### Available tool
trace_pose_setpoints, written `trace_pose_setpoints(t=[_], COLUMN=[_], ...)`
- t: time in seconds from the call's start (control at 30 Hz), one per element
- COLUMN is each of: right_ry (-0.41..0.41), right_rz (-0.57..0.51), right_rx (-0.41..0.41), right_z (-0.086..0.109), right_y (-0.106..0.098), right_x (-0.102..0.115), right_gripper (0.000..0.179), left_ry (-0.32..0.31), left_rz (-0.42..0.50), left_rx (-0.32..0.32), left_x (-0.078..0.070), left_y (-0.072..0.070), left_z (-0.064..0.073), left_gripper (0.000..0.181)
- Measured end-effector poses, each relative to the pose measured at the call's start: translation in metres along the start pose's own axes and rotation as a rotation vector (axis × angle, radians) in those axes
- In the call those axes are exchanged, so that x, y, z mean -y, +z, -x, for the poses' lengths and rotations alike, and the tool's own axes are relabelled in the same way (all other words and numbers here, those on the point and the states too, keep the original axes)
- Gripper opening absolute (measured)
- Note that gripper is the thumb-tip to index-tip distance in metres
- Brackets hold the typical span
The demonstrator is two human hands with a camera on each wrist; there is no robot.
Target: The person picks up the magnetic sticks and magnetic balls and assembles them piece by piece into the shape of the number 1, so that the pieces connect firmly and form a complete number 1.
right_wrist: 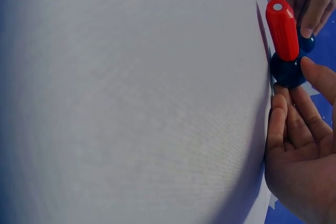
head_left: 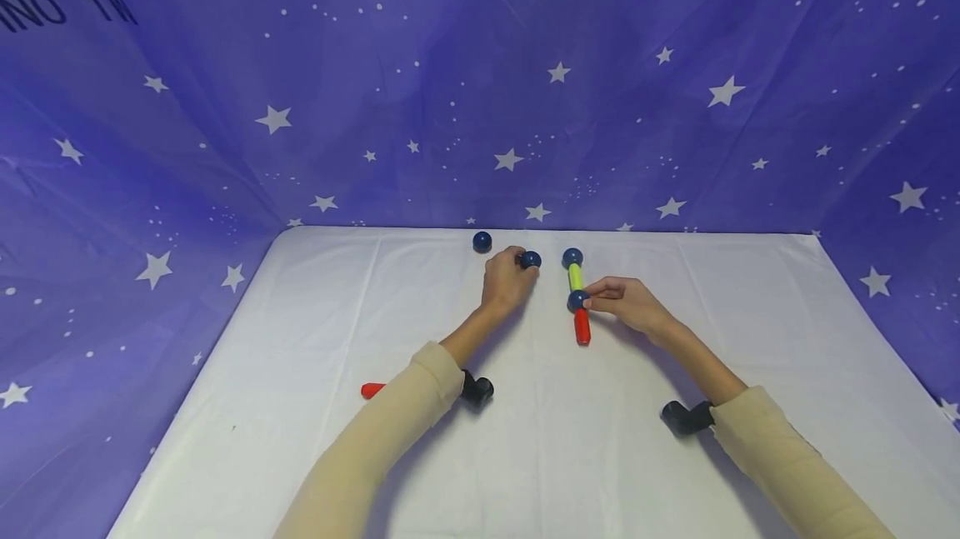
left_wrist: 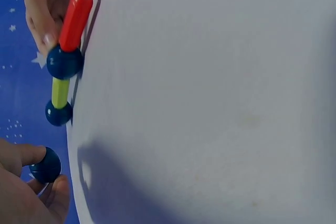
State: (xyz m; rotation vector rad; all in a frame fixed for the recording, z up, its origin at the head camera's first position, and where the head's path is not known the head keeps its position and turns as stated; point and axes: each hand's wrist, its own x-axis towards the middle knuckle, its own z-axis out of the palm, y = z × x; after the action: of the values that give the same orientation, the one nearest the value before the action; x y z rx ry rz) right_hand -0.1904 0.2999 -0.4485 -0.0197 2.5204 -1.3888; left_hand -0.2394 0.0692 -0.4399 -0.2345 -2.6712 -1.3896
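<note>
In my left hand (head_left: 507, 282) a dark blue ball (head_left: 531, 260) is pinched between thumb and fingers. My right hand (head_left: 632, 304) grips another blue ball (head_left: 577, 301), the middle one of a joined row. From that ball a yellow-green rod (head_left: 575, 276) runs back to a far blue ball (head_left: 572, 257), and a red rod (head_left: 582, 327) points toward me. The left wrist view shows the red rod (left_wrist: 76, 20) with a pale dot on its free end. A gap separates the left hand's ball from the joined row.
A loose blue ball (head_left: 482, 242) lies near the table's back edge, left of the left hand. Another red rod (head_left: 372, 390) sticks out from beneath the left sleeve. Black wrist-worn pieces (head_left: 477, 391) show at both forearms. Starry purple cloth (head_left: 420, 106) stands behind the white table (head_left: 555, 456).
</note>
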Motion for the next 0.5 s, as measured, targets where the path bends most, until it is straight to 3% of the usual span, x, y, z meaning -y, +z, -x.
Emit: trace_pose_setpoints(t=[0.5], right_ry=[-0.016], right_rz=[-0.002], right_rx=[0.000], right_z=[0.000], right_y=[-0.001], right_x=[-0.001], right_gripper=[0.042], left_ry=[0.026], left_rz=[0.145], left_rx=[0.113], left_x=[-0.015], left_y=[-0.007], left_z=[0.034], left_gripper=[0.037])
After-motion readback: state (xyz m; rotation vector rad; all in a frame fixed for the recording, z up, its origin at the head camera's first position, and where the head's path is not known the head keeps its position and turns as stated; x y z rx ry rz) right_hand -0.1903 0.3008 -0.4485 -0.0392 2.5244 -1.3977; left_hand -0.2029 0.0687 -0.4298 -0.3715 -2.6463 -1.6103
